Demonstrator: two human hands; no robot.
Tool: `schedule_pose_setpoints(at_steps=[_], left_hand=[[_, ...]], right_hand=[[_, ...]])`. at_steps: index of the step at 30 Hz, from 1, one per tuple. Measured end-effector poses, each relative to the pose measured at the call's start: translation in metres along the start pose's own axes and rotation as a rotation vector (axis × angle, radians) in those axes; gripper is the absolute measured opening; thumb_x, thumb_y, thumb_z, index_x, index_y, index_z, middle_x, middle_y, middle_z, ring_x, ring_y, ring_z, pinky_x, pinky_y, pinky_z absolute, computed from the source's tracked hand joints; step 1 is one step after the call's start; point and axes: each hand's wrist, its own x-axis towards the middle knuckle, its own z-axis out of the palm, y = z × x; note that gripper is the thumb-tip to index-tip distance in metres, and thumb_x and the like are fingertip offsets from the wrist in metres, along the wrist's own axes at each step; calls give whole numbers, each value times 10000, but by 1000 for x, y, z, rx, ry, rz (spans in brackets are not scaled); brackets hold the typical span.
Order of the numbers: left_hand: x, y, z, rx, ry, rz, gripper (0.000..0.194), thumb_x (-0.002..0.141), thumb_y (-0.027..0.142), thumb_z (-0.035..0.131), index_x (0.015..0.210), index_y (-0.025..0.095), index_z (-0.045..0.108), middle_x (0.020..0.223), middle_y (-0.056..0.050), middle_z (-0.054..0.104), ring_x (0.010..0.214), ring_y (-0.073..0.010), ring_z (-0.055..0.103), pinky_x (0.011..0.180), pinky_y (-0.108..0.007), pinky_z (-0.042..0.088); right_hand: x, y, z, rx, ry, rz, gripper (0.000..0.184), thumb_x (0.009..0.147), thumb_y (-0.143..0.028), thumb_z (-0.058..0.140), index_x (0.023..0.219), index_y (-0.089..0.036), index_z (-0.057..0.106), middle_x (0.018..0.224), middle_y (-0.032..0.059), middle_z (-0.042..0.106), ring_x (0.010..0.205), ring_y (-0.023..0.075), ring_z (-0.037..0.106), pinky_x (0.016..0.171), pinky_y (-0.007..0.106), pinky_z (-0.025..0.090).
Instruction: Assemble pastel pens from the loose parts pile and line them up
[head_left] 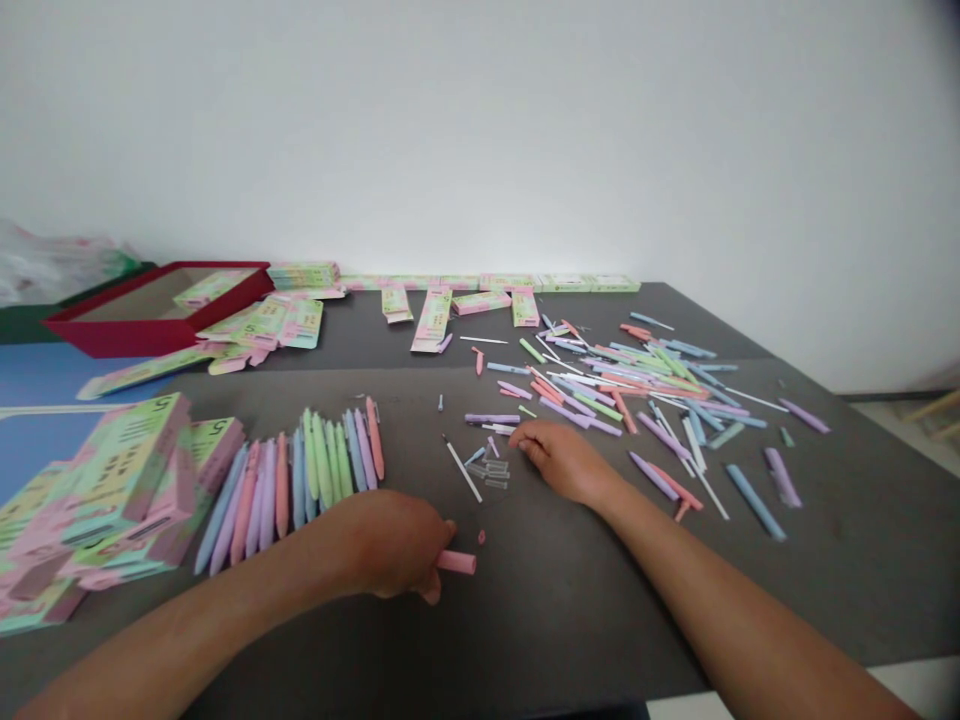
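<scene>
My left hand point(401, 545) is closed around a pink pen barrel point(457, 562), whose open end sticks out to the right. A tiny pink ring point(481, 537) lies just beyond that end. Farther right, my right hand point(559, 457) rests low at the table with its fingers curled together; what is between the fingertips, if anything, is hidden. Beside those fingertips are several clear plastic sleeves point(495, 470) and small pen parts. A white ink refill point(463, 468) with a dark tip lies between my hands.
Assembled pens point(326, 455) stand in a row at left, by stacked pen boxes point(127, 470). Loose barrels and refills point(637, 375) spread across the right side. A red tray point(142, 338) sits back left, and more boxes point(510, 283) line the table's point(585, 610) far edge.
</scene>
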Motion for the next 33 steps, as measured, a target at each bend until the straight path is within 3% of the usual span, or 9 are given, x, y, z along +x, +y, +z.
schedule_pose_setpoints(at_steps=[8, 15, 27, 33], left_hand=[[2, 1, 0, 0, -21, -9, 538, 746, 304, 689, 1266, 196, 604, 961, -147, 742, 850, -327, 696, 637, -348, 538], [3, -3, 3, -17, -19, 10, 513, 739, 327, 699, 1229, 192, 632, 947, -143, 744, 833, -318, 697, 646, -346, 534], [2, 0, 2, -33, -7, -4, 518, 748, 302, 696, 1245, 178, 621, 892, -142, 750, 814, -334, 698, 664, -380, 537], [2, -2, 2, -32, -18, 11, 525, 754, 328, 685, 1252, 179, 614, 1008, -153, 732, 869, -338, 690, 677, -374, 539]], right_hand=[[-5, -6, 2, -1, -58, -108, 117, 830, -117, 538, 899, -196, 592, 869, 13, 609, 764, 134, 528, 672, 228, 349], [-9, -20, 6, -144, -103, -75, 225, 838, -220, 608, 1061, -229, 580, 984, 32, 585, 820, 153, 539, 692, 251, 334], [-8, -20, 8, -186, -121, -43, 140, 865, -195, 555, 997, -225, 589, 976, 33, 592, 834, 156, 541, 699, 253, 330], [-9, -17, 5, -138, -103, -43, 164, 844, -168, 563, 999, -220, 574, 959, 31, 588, 785, 145, 523, 689, 247, 334]])
